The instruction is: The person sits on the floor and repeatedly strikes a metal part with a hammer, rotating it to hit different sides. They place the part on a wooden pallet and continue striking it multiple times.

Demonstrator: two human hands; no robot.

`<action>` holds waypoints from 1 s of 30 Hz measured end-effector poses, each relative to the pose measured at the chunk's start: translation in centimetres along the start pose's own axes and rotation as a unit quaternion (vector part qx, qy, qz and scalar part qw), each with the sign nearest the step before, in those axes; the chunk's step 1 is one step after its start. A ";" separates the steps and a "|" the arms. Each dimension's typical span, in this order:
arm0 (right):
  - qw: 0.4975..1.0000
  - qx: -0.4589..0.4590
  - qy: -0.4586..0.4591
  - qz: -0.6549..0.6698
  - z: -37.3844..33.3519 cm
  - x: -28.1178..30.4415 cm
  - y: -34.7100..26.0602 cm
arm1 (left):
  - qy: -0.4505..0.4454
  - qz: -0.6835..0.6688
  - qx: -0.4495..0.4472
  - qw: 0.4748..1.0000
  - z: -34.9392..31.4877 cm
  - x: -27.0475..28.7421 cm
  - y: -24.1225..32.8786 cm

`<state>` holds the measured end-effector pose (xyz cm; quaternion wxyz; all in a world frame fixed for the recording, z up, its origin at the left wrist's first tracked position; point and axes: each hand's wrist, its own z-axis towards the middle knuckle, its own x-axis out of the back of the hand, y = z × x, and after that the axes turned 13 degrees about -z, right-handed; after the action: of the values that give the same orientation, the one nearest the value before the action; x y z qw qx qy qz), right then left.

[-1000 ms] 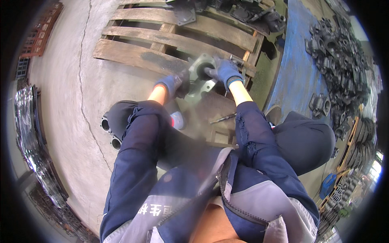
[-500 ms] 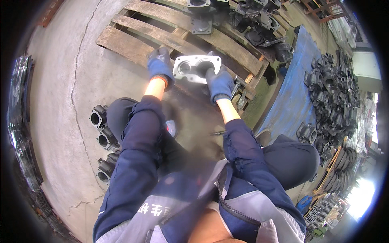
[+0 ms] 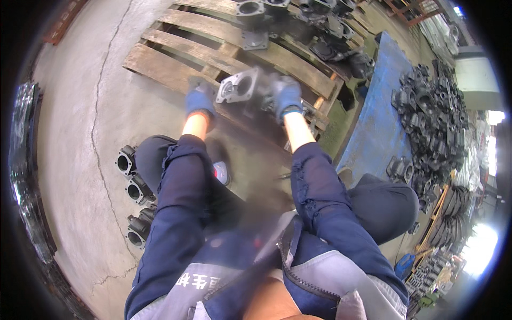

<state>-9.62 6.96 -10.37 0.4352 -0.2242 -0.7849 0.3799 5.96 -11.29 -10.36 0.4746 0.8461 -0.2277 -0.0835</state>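
- Since the earlier frame, the metal casting (image 3: 238,95) has shifted left and turned, its two-holed flange now facing more to the left, with the body showing on the right; the right hand's thumb has left the larger hole.
- The casting is between the gloved hands, tilted, over the near edge of the wooden pallet (image 3: 157,66).
- The left hand (image 3: 200,98) is just beside the flange's left edge; its fingers look curled, but whether they press on the metal I cannot tell.
- The right hand (image 3: 287,96) is at the casting's right end, blurred; I cannot tell whether it grips or stands off.
- Far side: dark castings (image 3: 325,49) crowd the pallet's far right part, leaving bare slats nearer and left.
- Right: the blue sheet (image 3: 368,122) runs beside the pallet's right edge, a strip of floor between them; a heap of castings (image 3: 434,114) borders it farther right.
- Left: three castings (image 3: 141,184) line up beside the left knee (image 3: 154,154); beyond them a broad stretch of concrete floor (image 3: 74,133) reaches the wrapped stack (image 3: 26,138).
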 end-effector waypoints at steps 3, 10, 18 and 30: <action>0.959 -0.122 0.114 0.230 0.0 8.2 4.9 | -0.302 0.222 -0.096 0.922 -2.3 0.2 1.5; 0.882 -0.159 0.282 0.343 0.4 21.5 18.2 | -0.470 0.497 -0.028 0.729 -8.8 -9.0 -2.5; 0.939 -0.137 0.045 -0.312 -4.3 7.1 14.1 | -0.407 0.562 0.155 0.703 -10.0 -12.8 -12.7; 0.900 -0.207 -0.138 -0.359 -2.4 4.6 13.3 | -0.452 0.689 -0.079 0.562 -16.8 -16.8 -26.7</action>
<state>-9.70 19.16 -17.80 0.3729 0.0421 -0.9253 0.0542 5.35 21.24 -25.06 0.2883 0.2432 -0.9183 -0.1204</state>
